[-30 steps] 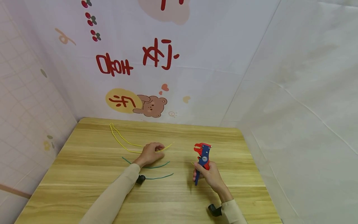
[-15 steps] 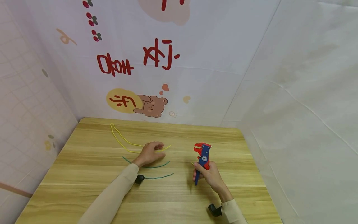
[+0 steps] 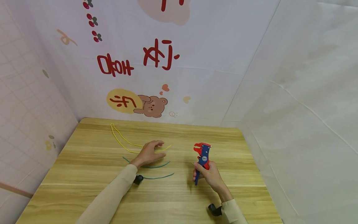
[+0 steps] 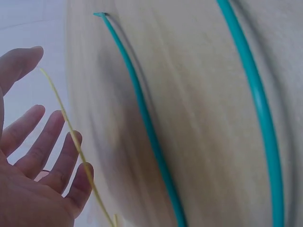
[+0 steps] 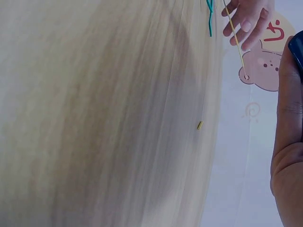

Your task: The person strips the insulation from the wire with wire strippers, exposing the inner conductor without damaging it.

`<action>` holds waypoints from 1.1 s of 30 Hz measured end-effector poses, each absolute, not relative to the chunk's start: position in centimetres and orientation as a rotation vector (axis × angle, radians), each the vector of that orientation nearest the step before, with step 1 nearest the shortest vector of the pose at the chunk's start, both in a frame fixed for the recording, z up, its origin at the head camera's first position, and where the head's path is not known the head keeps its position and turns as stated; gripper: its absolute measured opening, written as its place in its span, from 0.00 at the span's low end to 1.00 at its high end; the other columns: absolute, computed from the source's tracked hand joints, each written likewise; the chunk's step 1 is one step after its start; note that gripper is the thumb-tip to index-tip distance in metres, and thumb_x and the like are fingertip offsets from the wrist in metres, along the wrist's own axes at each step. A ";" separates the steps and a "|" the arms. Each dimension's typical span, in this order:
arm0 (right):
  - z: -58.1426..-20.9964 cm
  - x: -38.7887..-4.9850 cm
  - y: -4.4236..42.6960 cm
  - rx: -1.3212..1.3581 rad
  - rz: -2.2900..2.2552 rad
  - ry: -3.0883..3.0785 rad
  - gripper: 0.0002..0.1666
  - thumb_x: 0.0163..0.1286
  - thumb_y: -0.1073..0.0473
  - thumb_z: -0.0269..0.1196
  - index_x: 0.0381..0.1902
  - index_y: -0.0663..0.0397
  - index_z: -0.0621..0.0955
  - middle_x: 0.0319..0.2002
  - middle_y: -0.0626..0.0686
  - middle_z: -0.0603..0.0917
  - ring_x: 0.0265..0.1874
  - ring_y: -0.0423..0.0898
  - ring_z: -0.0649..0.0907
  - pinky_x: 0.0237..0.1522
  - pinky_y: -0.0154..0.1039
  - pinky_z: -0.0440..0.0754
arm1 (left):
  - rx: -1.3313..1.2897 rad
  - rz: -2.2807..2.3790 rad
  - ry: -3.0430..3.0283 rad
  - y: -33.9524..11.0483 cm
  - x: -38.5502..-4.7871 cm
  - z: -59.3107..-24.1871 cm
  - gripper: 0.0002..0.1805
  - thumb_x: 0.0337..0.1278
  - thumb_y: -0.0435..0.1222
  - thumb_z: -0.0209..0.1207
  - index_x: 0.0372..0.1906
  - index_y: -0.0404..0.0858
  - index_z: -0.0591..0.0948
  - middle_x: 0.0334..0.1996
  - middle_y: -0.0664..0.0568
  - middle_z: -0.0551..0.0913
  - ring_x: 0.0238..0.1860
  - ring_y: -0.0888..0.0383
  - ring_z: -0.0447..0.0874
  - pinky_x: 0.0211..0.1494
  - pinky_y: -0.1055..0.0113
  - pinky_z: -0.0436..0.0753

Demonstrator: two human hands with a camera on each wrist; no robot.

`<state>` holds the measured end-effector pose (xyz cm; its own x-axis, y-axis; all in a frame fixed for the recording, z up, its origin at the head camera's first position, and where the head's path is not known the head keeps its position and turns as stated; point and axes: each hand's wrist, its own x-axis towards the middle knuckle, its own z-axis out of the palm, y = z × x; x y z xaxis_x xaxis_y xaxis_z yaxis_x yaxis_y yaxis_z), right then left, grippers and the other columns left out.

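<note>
Over the table (image 3: 167,202), left fingers (image 4: 45,142) spread near yellow wire (image 4: 55,94) (right fingers (image 3: 194,177) grip red-and-blue pliers (image 3: 205,154)).

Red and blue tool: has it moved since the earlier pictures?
No: in the head view, the tool shows no visible shift against the table's far edge.

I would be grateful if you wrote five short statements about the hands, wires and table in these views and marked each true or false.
1. The right hand holds a red-and-blue tool. True.
2. In the head view, two green wires lie nearer the person than the yellow wire. True.
3. The left hand grips a green wire. False: its fingers are apart, with the yellow wire running past them.
4. A short yellow piece lies on the table. True.
5. The sleeves are black. False: they are beige.
</note>
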<state>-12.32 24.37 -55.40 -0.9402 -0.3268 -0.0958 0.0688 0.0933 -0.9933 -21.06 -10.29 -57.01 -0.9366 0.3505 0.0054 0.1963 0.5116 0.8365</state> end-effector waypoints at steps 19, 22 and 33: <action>-55.7 -12.1 24.1 -0.230 -1.928 2.067 0.20 0.91 0.55 0.61 0.54 0.72 0.78 0.32 0.52 0.90 0.30 0.48 0.94 0.42 0.56 0.97 | 0.578 1.370 2.679 -12.1 -19.0 -55.3 0.34 0.71 0.41 0.77 0.77 0.40 0.81 0.74 0.40 0.84 0.76 0.34 0.81 0.76 0.32 0.80; -55.8 -12.1 24.2 -0.232 -1.924 2.067 0.19 0.91 0.55 0.61 0.53 0.70 0.79 0.32 0.52 0.90 0.30 0.48 0.95 0.43 0.59 0.96 | 0.619 1.376 2.692 -12.4 -18.8 -55.4 0.33 0.70 0.40 0.78 0.76 0.39 0.82 0.73 0.41 0.84 0.75 0.36 0.82 0.76 0.33 0.81; -56.0 -12.0 24.1 -0.236 -1.915 2.081 0.17 0.90 0.50 0.62 0.51 0.62 0.81 0.32 0.53 0.90 0.30 0.49 0.95 0.44 0.63 0.95 | 0.732 1.355 2.772 -13.8 -16.9 -56.1 0.28 0.70 0.39 0.78 0.71 0.40 0.85 0.71 0.42 0.86 0.72 0.35 0.84 0.73 0.33 0.83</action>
